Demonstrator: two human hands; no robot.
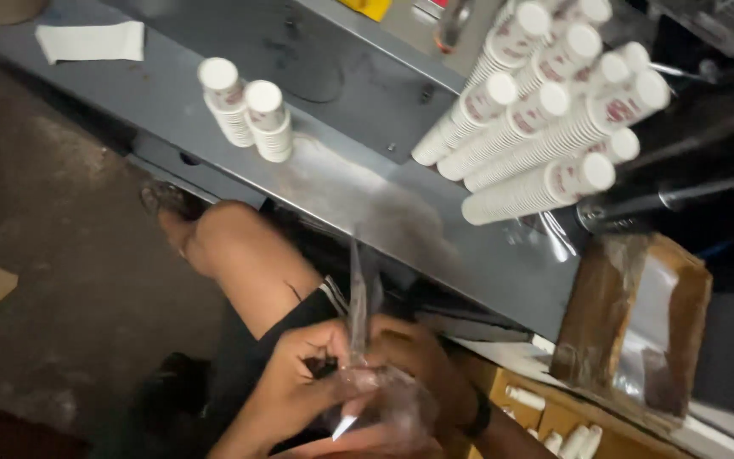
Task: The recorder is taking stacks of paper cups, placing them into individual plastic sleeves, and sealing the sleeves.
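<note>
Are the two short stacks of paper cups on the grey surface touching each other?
Touching. The head view shows the left short stack and the right short stack pressed side by side, no gap between them.

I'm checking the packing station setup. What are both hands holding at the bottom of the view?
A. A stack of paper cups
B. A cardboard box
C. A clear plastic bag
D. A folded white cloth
C: both the left hand and the right hand grip a crinkled clear plastic bag, while the cup stacks lie apart on the grey bench.
</note>
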